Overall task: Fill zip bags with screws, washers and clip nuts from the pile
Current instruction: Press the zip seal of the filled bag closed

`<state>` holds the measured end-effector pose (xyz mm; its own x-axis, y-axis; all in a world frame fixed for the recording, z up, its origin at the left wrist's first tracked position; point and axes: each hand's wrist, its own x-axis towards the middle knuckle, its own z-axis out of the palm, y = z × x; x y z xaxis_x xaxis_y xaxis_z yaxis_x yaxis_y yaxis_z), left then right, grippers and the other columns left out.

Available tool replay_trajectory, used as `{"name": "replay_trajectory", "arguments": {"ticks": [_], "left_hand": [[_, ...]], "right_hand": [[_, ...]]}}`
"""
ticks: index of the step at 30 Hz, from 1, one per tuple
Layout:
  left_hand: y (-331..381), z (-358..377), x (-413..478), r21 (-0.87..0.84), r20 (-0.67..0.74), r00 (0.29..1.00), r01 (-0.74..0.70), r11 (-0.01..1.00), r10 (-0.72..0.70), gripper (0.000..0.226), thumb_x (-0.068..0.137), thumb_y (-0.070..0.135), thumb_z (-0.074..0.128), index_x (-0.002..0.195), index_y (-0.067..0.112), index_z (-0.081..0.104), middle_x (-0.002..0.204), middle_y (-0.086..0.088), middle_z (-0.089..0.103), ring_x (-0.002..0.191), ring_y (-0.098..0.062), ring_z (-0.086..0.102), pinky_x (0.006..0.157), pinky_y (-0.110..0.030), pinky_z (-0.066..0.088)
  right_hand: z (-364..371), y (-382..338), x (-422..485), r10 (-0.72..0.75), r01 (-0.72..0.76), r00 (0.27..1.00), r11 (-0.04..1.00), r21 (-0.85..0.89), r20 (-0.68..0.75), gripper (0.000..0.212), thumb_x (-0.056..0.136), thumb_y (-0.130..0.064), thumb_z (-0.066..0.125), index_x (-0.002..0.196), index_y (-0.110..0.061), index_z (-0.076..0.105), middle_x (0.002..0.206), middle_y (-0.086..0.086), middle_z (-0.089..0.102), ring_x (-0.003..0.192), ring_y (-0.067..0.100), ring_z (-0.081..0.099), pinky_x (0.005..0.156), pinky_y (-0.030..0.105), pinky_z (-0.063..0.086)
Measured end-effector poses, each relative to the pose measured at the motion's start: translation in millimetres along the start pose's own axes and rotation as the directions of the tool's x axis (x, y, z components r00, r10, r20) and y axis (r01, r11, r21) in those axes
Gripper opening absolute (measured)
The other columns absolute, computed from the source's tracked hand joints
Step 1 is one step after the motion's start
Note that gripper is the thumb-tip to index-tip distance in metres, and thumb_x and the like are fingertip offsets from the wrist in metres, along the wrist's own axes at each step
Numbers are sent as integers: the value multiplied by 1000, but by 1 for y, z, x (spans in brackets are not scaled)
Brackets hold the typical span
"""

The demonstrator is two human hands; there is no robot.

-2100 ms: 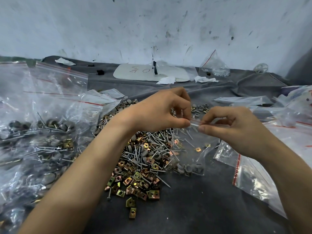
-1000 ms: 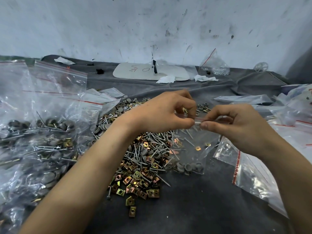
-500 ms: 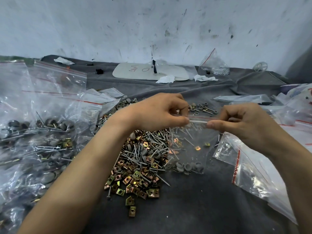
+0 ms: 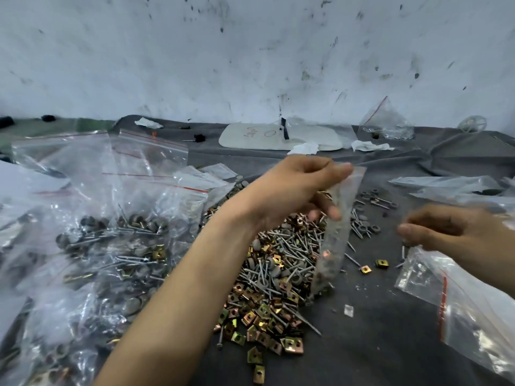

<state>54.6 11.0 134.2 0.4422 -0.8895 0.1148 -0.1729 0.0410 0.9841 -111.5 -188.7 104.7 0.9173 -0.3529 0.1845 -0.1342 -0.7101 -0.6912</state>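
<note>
A pile of screws, grey washers and brass clip nuts (image 4: 276, 277) lies on the grey cloth in the middle. My left hand (image 4: 295, 190) pinches the top of a small clear zip bag (image 4: 333, 240), which hangs edge-on over the pile's right side with screws and washers at its bottom. To the right, my right hand (image 4: 443, 229) hovers blurred with its fingers loosely curled, holding nothing and apart from the bag.
Several filled zip bags (image 4: 106, 246) are heaped on the left. Empty zip bags (image 4: 468, 310) lie at the right under my right forearm. Loose washers and screws (image 4: 367, 215) are scattered behind the pile. A white board (image 4: 278, 136) and another bag (image 4: 386, 121) sit near the wall.
Both hands were pinching the bag's top edge. Now my right hand has let go and moved right, while my left hand has lifted the bag so it hangs turned edge-on.
</note>
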Motion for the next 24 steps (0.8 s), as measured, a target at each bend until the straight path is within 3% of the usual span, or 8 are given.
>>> {"name": "replay_trajectory", "arguments": {"ticks": [4,9,11,13,15,18,20,24], "left_hand": [[10,-23,-3,-488,-498,863,-202,849,-80,20,97,20,55,89,2,54,65,-5,69,55,-15,69,47,-14,50],[11,-66,-13,-218,-908,417,-538,814,32,21,99,22,54,83,10,51,85,-6,62,71,-16,72,63,-21,56],[10,-75,-14,-117,-948,314,-503,856,54,16,99,24,54,87,14,53,122,-10,56,81,-14,72,68,-24,57],[11,-79,-14,-59,-965,255,-465,883,69,6,98,20,56,92,20,58,151,-6,26,101,-16,67,74,-28,58],[15,-78,-13,18,-968,215,-461,887,131,8,96,14,56,97,20,62,156,5,9,118,-14,58,85,-35,57],[20,-78,-17,129,-952,196,-439,889,235,17,94,8,55,105,18,62,154,17,4,94,18,55,84,-29,55],[20,-82,-20,164,-937,218,-418,894,274,19,93,8,55,101,23,62,151,14,13,98,11,56,76,-22,54],[15,-83,-16,55,-903,374,-385,921,210,26,89,6,49,89,30,60,137,-7,45,110,-17,59,66,-18,50]], "right_hand": [[6,22,6,55,-56,998,996,-65,-7,65,59,-89,54,102,-42,66,82,-16,72,68,-2,68,63,20,53],[18,44,19,85,-78,994,992,-95,66,62,64,-87,52,105,-42,66,84,-16,72,70,-1,68,60,18,52],[22,42,22,107,-100,992,991,-92,71,63,62,-88,52,105,-44,66,85,-16,72,73,0,69,61,19,52],[24,34,24,118,-111,990,990,-92,76,62,59,-89,52,101,-45,67,83,-15,72,72,1,69,62,21,53],[26,19,25,115,-108,991,991,-83,75,55,60,-87,55,94,-46,68,79,-14,72,70,1,68,62,24,53],[32,-4,33,105,-103,994,986,-128,7,26,65,-69,61,78,-48,69,74,-18,71,71,1,67,59,31,49],[35,-5,41,122,-135,989,972,-192,-77,12,73,-46,72,64,-40,66,81,-12,70,79,11,62,65,31,39],[46,2,44,338,-300,941,871,-388,30,13,78,-22,75,86,-26,66,112,7,62,101,24,56,75,28,39]]}}
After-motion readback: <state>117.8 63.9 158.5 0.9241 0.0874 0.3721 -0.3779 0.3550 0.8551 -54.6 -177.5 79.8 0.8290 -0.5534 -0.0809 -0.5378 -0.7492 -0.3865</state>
